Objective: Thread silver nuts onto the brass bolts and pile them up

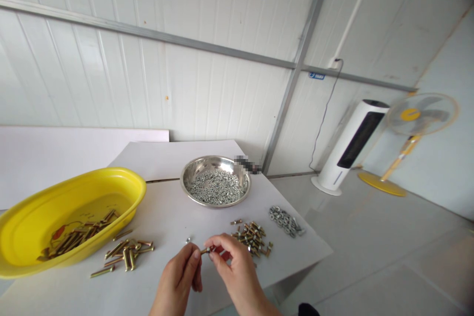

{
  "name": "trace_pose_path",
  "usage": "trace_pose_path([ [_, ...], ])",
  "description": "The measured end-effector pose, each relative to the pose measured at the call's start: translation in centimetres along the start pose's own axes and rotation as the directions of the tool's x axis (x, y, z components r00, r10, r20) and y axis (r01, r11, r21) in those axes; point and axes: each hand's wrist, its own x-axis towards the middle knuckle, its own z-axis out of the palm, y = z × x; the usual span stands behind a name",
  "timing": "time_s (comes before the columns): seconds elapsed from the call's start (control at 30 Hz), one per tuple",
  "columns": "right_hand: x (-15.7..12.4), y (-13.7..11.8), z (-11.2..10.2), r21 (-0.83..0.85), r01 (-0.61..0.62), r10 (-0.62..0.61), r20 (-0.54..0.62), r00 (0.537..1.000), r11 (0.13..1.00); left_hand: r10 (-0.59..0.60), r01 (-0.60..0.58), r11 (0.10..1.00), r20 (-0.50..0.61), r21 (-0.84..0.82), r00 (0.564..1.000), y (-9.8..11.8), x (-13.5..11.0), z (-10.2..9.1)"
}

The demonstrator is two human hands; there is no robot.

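Observation:
My left hand (181, 276) pinches the end of a brass-coloured bolt (205, 251) over the front of the white table (166, 217). My right hand (233, 266) meets it from the right, fingertips closed on a small metal piece at the bolt's tip, too small to name. A single small washer (188, 240) lies just behind my left hand. Several short bolts (252, 237) are heaped just behind my right hand. Longer bolts (126, 252) lie loose to the left.
A yellow oval tub (22, 222) with several bolts sits at the left. A steel bowl (192, 168) full of washers stands at the back. A small pile of washers (286, 220) lies near the table's right edge. On the floor stand a tower heater (351, 145) and a fan (418, 118).

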Motion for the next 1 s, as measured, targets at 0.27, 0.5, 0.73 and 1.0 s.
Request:
trace_pose_path([
  [0.27,-0.2,-0.2,0.0,0.056,-0.063,0.061,0.045,0.997,0.996,0.06,-0.063,0.99,0.029,0.129,0.998,1.3,-0.1,-0.5],
  [0.5,-0.4,0.3,0.8,0.139,-0.245,0.225,0.145,0.963,0.959,0.171,-0.194,0.945,0.109,0.265,0.979,1.3,-0.5,-0.6],
  [0.73,-0.4,0.7,0.6,0.284,-0.292,0.269,0.116,0.956,0.913,0.106,-0.11,0.986,0.045,0.124,0.993,1.3,-0.3,-0.6],
  [1.0,0.0,-0.1,-0.2,0.105,-0.105,0.103,0.024,0.994,0.989,-0.047,0.044,0.991,-0.02,-0.123,0.999,-0.2,0.2,-0.4],
])
